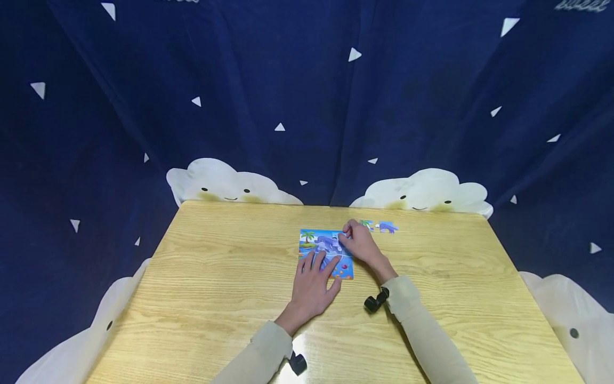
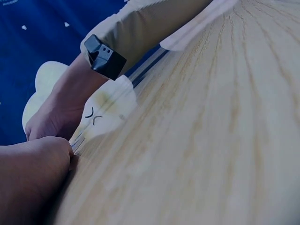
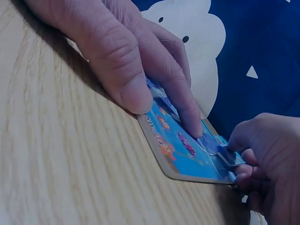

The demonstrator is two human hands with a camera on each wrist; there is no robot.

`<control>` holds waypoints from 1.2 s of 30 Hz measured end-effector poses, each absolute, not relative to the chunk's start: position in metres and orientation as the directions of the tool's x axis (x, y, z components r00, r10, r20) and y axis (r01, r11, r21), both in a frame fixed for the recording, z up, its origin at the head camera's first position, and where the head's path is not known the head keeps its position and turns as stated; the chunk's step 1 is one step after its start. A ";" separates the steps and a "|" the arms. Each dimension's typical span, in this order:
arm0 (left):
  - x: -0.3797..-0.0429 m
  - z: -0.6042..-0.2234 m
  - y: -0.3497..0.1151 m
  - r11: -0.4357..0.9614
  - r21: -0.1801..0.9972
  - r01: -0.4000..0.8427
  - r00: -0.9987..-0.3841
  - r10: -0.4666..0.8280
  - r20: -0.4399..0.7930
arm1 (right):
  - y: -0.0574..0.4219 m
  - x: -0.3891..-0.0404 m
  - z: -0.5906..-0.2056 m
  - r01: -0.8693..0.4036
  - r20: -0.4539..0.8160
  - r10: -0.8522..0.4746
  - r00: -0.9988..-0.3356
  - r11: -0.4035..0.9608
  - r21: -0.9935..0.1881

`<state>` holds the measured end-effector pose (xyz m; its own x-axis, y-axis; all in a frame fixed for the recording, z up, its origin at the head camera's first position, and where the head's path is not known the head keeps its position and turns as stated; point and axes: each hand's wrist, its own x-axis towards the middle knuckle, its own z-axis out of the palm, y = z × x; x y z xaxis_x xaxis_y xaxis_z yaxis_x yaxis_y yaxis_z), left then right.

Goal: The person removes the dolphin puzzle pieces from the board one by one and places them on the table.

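Note:
A jigsaw puzzle board (image 1: 346, 271) with a dolphin, a palm tree and sea creatures lies on the table. My left hand (image 1: 310, 288) rests on its lower left part, fingers spread, covering some of the picture. In the right wrist view its thumb lies along the near edge and a fingertip presses the picture. My right hand (image 1: 362, 244) is at the board's upper right, pinching a small puzzle piece (image 3: 229, 157) between thumb and fingers, tilted over the board's edge. The left wrist view hides the board behind the left hand (image 2: 33, 176).
Two loose puzzle pieces lie behind my right hand: one with a palm tree (image 1: 366, 225), partly covered, and one with a purple dolphin (image 1: 387, 228). The wooden table (image 1: 216, 277) ends at a dark blue curtain (image 1: 307, 80) with white clouds.

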<state>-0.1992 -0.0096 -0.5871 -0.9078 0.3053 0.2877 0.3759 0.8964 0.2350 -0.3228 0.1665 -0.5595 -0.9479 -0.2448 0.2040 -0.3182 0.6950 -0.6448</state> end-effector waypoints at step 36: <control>-0.199 -0.588 -0.011 0.890 0.234 0.392 -0.899 0.316 0.304 | 0.191 -0.313 -0.570 -0.553 0.267 -0.514 -0.815 0.553 -0.623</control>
<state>-0.1994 -0.0111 -0.5884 -0.8988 0.3160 0.3037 0.3920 0.8896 0.2343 -0.3131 0.1910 -0.5704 -0.8150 -0.5140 0.2675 -0.5532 0.5529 -0.6232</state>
